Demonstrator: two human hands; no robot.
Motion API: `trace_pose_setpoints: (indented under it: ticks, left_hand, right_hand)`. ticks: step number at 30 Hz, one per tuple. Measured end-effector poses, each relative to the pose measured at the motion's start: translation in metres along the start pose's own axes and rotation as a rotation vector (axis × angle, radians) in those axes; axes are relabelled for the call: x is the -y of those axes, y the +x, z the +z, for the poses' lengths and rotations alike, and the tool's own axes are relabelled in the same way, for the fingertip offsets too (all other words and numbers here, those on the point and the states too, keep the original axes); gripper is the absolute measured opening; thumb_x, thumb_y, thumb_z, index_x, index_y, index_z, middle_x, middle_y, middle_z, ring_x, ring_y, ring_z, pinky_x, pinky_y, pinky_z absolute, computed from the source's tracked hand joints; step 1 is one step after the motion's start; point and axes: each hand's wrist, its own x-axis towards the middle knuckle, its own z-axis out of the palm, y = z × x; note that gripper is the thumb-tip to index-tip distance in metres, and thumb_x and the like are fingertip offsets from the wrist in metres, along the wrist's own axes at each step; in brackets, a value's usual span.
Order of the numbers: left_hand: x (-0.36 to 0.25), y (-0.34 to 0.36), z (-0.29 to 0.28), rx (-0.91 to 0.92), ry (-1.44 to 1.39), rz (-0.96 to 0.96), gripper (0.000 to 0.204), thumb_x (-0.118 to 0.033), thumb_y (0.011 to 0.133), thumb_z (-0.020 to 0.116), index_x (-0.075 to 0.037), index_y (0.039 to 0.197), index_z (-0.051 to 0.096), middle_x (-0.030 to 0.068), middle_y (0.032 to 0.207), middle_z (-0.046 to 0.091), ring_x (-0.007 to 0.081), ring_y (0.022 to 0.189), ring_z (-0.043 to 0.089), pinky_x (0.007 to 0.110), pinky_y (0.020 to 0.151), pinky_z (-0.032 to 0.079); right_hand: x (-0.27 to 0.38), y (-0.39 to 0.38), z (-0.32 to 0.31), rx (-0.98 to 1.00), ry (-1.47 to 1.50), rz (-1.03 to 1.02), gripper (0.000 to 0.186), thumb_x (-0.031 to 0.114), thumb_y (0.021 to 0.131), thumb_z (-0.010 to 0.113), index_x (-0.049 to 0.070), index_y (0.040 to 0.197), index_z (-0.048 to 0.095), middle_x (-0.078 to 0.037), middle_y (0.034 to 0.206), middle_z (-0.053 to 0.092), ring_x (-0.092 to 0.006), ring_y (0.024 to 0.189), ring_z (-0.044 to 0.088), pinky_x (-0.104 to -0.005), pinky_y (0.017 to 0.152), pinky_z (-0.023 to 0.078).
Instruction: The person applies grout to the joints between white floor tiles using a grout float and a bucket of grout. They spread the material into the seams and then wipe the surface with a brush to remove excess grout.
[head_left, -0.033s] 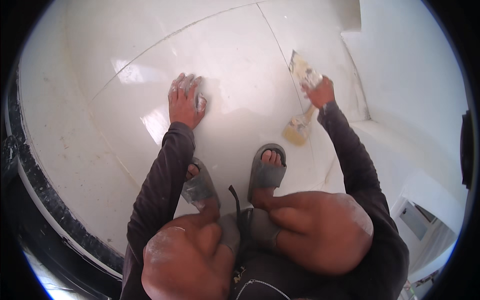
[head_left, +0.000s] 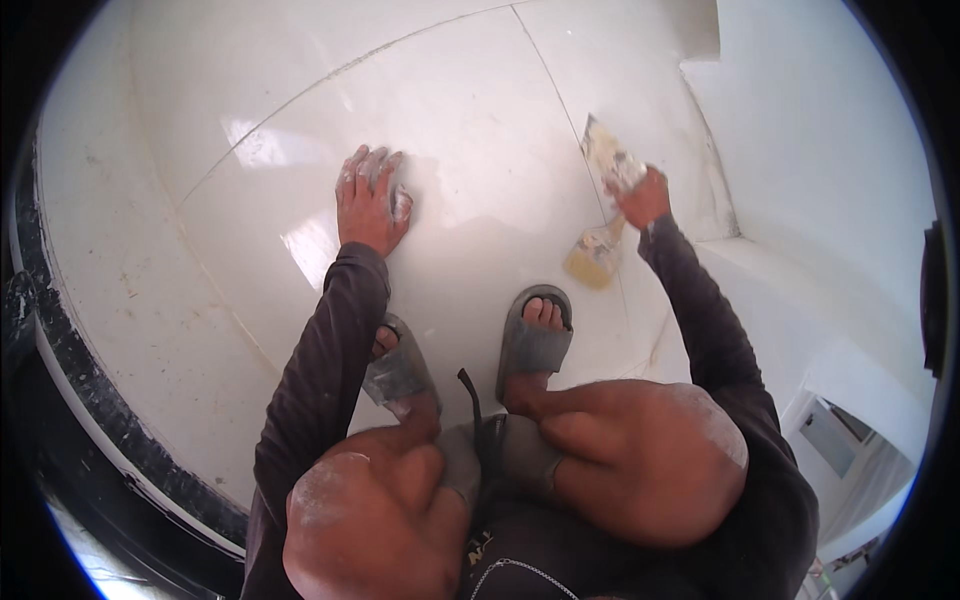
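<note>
My left hand (head_left: 371,205), dusted with white over its fingers, rests palm down on the glossy pale tiled floor (head_left: 480,140). Its fingers point away from me, slightly bent and apart, and the thumb lies beside them. I see nothing held in it; the palm is hidden. My right hand (head_left: 644,197) is closed on a putty knife (head_left: 610,155), whose smeared, pale-crusted blade points away and to the left. Just below this hand is a wide paintbrush (head_left: 596,258) with pale bristles toward me. Its handle runs up to the hand; whether the fingers grip it too, I cannot tell.
My grey slide sandals (head_left: 538,340) stand on the tiles between my arms. A white wall (head_left: 820,160) rises on the right, close to my right hand. A dark, white-spattered edge strip (head_left: 110,405) curves along the left. Dark joint lines cross the floor ahead.
My right hand and the putty knife have come slightly nearer to me. The paintbrush has shifted and turned a little. My left hand stays where it was.
</note>
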Motion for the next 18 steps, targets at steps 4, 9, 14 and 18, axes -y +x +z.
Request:
trace_pose_setpoints:
  ticks: [4,9,14,18]
  left_hand:
    - [0.007,0.004,0.004,-0.020,-0.002,0.019,0.048,-0.014,0.078,0.054,-0.016,0.126,0.049,0.0071,0.131,0.042,0.0273,0.130,0.031,0.044,0.108,0.025]
    - [-0.008,0.027,-0.022,0.035,-0.045,0.046,0.044,-0.014,0.077,0.057,-0.014,0.121,0.053,0.0094,0.120,0.050,0.0295,0.121,0.039,0.042,0.104,0.030]
    - [-0.103,0.047,-0.042,0.125,-0.502,0.398,0.049,-0.026,0.078,0.065,-0.014,0.124,0.051,0.0123,0.116,0.050,0.0315,0.116,0.042,0.042,0.100,0.033]
    - [-0.148,0.045,-0.052,0.286,-0.441,0.557,0.030,-0.033,0.081,0.063,-0.016,0.105,0.063,0.0021,0.102,0.060,0.0229,0.106,0.050,0.041,0.096,0.035]
  right_hand:
    - [-0.026,-0.049,-0.013,-0.058,-0.171,-0.088,0.045,0.034,0.072,0.071,-0.003,0.095,0.061,-0.025,0.091,0.060,-0.0384,0.092,0.057,-0.0444,0.082,0.047]
    - [-0.004,-0.083,-0.042,-0.035,-0.438,0.022,0.040,0.030,0.072,0.071,0.001,0.099,0.062,-0.020,0.094,0.061,-0.0386,0.090,0.056,-0.0443,0.079,0.047]
    - [0.034,-0.118,-0.030,-0.086,-0.182,-0.522,0.030,0.022,0.072,0.070,0.003,0.093,0.061,-0.016,0.083,0.062,-0.0365,0.077,0.057,-0.0429,0.073,0.046]
    - [0.067,-0.129,-0.011,-0.007,0.167,-0.369,0.016,0.017,0.074,0.067,0.005,0.078,0.058,-0.015,0.071,0.060,-0.0335,0.067,0.059,-0.0411,0.063,0.045]
